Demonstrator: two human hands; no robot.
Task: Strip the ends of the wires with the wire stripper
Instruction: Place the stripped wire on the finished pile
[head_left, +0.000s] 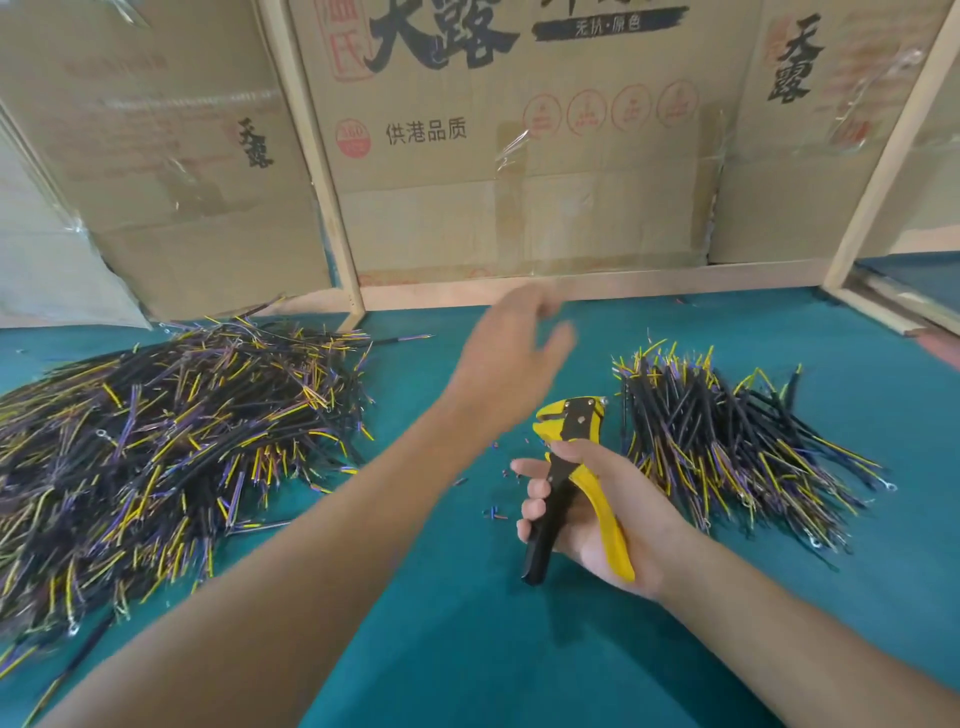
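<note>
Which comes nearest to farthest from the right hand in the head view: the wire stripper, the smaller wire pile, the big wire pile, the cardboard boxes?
1. Wire stripper: gripped in the right hand.
2. Smaller wire pile: just to its right on the table.
3. Big wire pile: far left, past the left forearm.
4. Cardboard boxes: upright at the table's back edge.

Teal tabletop (467, 649) w/ printed cardboard panels (519, 156) in pale wood frame (332, 208) behind, even light

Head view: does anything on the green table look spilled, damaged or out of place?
Only small bits of cut insulation scattered on the table left of the wire stripper, an expected by-product. Both wire piles look loose but contained; nothing seems damaged.
</note>
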